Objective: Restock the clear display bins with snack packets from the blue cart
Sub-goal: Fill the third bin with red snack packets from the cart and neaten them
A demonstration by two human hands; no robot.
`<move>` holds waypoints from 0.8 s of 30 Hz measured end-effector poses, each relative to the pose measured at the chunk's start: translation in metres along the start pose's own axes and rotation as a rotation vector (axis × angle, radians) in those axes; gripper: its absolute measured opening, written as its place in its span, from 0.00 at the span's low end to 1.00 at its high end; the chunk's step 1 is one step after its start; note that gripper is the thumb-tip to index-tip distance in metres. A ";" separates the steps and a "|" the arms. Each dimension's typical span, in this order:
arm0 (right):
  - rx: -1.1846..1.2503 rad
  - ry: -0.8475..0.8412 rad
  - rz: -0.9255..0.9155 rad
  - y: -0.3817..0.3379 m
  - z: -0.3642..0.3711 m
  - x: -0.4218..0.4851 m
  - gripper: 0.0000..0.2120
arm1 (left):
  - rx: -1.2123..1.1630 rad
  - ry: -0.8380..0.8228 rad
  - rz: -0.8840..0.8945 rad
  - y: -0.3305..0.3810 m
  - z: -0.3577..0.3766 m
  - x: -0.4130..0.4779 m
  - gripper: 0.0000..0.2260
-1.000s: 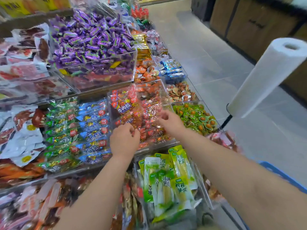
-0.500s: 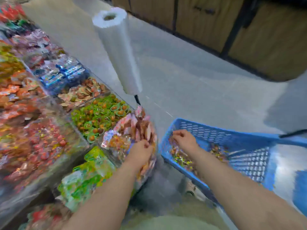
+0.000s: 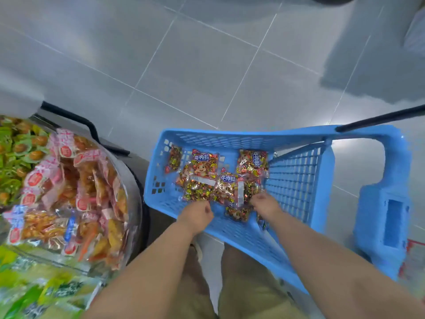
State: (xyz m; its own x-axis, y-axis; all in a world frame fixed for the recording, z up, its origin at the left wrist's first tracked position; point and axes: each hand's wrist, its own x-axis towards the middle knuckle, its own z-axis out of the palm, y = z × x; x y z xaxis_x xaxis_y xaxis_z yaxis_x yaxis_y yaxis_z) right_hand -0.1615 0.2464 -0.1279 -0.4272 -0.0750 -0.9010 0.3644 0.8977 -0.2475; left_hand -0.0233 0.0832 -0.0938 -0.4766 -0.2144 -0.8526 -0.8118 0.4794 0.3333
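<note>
- Both bare forearms reach down and forward into the blue cart (image 3: 230,134), backs of the hands facing up.
- The left hand (image 3: 195,215) has its fingers curled at the near edge of the snack packets (image 3: 202,171) lying on the cart's floor. The right hand (image 3: 264,203) is curled too, its fingers against the packets' right side.
- The fingertips are tucked under each hand, so I can't tell whether either one actually grips a packet.
- Left of the cart stands a clear display bin (image 3: 134,203) heaped with pink-and-orange packets (image 3: 76,187), blurred; neighbouring green packets are cut off by the frame.
- A black handle (image 3: 379,118) crosses the cart's far right corner.
- Grey tiled floor (image 3: 207,65) lies beyond the cart, and khaki trousers (image 3: 248,284) show nearer than it.
</note>
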 end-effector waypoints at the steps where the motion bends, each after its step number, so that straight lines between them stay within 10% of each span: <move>1: -0.003 -0.001 0.033 0.004 0.006 0.007 0.04 | 0.019 -0.005 -0.003 -0.007 0.003 0.007 0.05; 5: -0.339 0.058 0.064 0.019 0.033 0.039 0.29 | 0.173 0.025 0.047 -0.021 0.008 0.027 0.05; 11: -1.226 0.085 0.028 0.029 0.041 0.053 0.34 | 0.250 0.070 0.119 -0.024 0.013 0.036 0.08; 24: -1.470 0.083 -0.025 0.023 0.022 0.057 0.24 | 0.249 0.102 0.140 -0.024 0.012 0.036 0.07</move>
State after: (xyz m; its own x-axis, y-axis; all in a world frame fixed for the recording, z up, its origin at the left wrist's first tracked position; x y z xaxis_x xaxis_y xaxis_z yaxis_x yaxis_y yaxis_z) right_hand -0.1596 0.2528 -0.1928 -0.4843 -0.1176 -0.8670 -0.7715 0.5246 0.3598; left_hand -0.0168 0.0741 -0.1372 -0.6194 -0.2096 -0.7565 -0.6341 0.7018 0.3247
